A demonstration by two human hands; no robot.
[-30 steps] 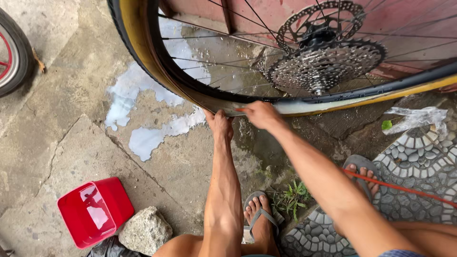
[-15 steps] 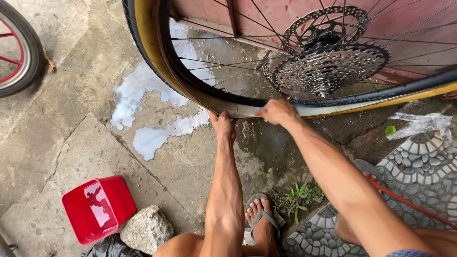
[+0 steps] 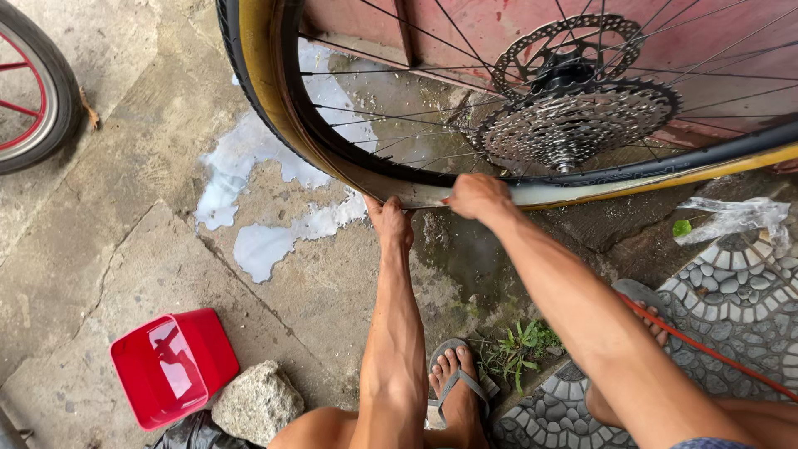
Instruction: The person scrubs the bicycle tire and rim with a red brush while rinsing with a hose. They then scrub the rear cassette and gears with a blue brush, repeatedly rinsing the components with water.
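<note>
Seemingly midway, the left hand (image 3: 389,218) and right hand (image 3: 478,196), side by side, press clenched fingers on the tan-walled black rubber tyre (image 3: 264,100) at the spoked bicycle wheel's black rim (image 3: 665,166), upright on wet concrete, its bead there apparently unseated.

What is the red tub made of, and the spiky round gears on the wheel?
The square red tub looks like glossy plastic: its smooth inside mirrors the light. The stacked grey toothed gears look like bare metal, with a dull silvery sheen and thin sharp teeth. The tan-sided tyre that both hands press on looks like rubber, matte with a black tread, though that is less sure.
</note>
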